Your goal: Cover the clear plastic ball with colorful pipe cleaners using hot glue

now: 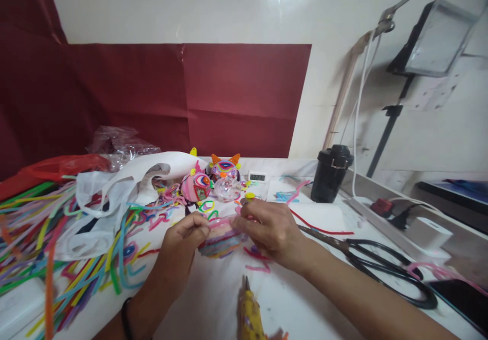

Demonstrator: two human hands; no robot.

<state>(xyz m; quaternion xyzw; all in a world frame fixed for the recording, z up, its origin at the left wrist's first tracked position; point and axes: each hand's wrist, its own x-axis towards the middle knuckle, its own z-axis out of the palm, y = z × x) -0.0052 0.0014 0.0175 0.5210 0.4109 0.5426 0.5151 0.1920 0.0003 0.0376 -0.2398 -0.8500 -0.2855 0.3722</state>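
Note:
Both of my hands hold one small round ball wrapped in coloured pipe cleaners (221, 239) just above the white table (213, 299). My left hand (183, 241) pinches its left side with fingertips. My right hand (267, 228) covers its right and top side. Short pink pipe cleaner pieces (256, 260) lie under my right hand. Behind the hands stand two finished decorated balls, a pink one (195, 186) and one with orange ears (224, 167), plus a clear plastic ball (227, 189).
A heap of long coloured pipe cleaners (57, 248) and a white bag (110, 187) fill the left. A yellow glue gun (249, 312) lies at the near edge. Black scissors (381, 266), a black cup (330, 173), a small clock (257, 177) and a power strip (389, 218) sit to the right.

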